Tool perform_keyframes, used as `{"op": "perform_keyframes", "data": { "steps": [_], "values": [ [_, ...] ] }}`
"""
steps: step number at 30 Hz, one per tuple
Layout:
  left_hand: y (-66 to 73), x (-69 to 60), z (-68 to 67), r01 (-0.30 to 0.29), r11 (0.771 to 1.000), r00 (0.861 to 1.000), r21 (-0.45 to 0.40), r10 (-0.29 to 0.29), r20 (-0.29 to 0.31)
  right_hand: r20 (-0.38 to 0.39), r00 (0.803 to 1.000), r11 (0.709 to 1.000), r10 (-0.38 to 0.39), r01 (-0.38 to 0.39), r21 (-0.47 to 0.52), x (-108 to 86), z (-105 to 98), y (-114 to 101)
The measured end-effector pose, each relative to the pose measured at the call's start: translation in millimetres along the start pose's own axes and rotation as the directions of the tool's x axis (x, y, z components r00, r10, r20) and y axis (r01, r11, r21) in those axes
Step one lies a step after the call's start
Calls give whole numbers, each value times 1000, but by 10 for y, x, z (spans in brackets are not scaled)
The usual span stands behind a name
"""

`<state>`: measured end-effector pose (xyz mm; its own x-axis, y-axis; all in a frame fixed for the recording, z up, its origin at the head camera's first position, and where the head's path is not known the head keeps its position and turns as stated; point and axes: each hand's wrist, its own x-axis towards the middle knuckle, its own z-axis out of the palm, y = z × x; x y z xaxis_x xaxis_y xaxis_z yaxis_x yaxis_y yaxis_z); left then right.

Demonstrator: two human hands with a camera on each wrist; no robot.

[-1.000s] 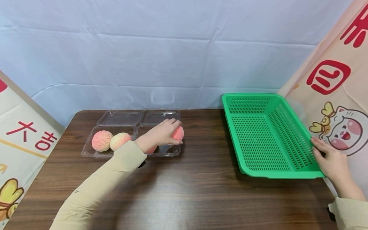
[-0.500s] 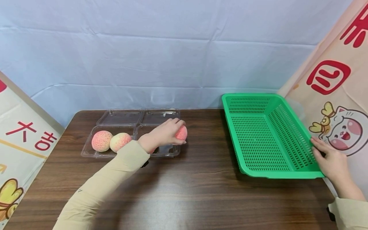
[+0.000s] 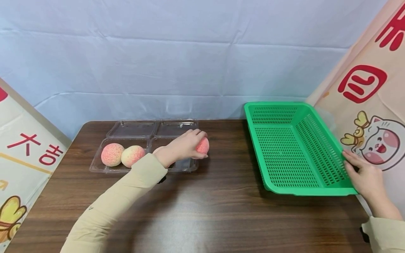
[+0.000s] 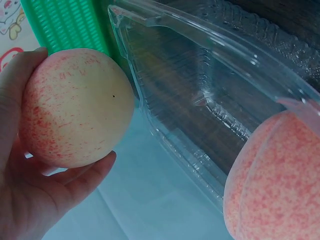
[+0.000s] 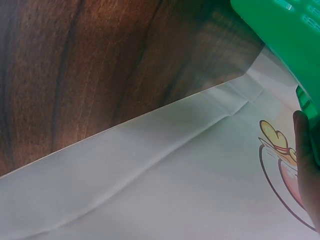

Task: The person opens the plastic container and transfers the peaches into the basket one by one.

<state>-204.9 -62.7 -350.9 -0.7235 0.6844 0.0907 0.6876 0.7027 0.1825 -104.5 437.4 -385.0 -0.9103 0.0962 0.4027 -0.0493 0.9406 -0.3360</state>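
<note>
My left hand (image 3: 186,146) grips a pink-and-cream peach (image 4: 82,107) at the right end of a clear plastic container (image 3: 105,165). In the left wrist view, thumb and fingers curl round the peach, which is apart from the container wall. Two more peaches (image 3: 112,154) sit in the container's left part. Another peach (image 4: 280,185) in the right part is mostly hidden behind my wrist in the head view. At the right, my right hand (image 3: 367,177) holds the rim of a green plastic basket (image 3: 311,191) near its front right corner. No items show inside the basket.
The container's open lid (image 3: 136,129) lies behind it. Everything stands on a brown wooden table (image 3: 218,211). A pale cloth (image 3: 196,70) hangs along the back edge, and printed cloths (image 3: 357,119) flank both sides.
My left hand has moved slightly to the right with the peach, which now sits past the container's right edge. The right hand and basket have stayed in place.
</note>
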Motion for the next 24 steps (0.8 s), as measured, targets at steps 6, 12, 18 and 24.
{"op": "perform_keyframes", "data": {
  "steps": [6,12,18,24],
  "values": [
    [17,-1,-16,13,1000,1000,2,-13,19,0,1000,1000,0,0,15,-3,-1,5],
    [44,21,-18,5,1000,1000,-16,-5,6,-9,1000,1000,-7,7,28,-2,-3,12],
    [96,50,-24,-4,1000,1000,-12,4,-2,-7,1000,1000,-2,2,20,-10,-2,14],
    [147,75,-49,-25,1000,1000,-4,25,-7,-10,1000,1000,-4,4,19,-13,-2,15]
  ]
}}
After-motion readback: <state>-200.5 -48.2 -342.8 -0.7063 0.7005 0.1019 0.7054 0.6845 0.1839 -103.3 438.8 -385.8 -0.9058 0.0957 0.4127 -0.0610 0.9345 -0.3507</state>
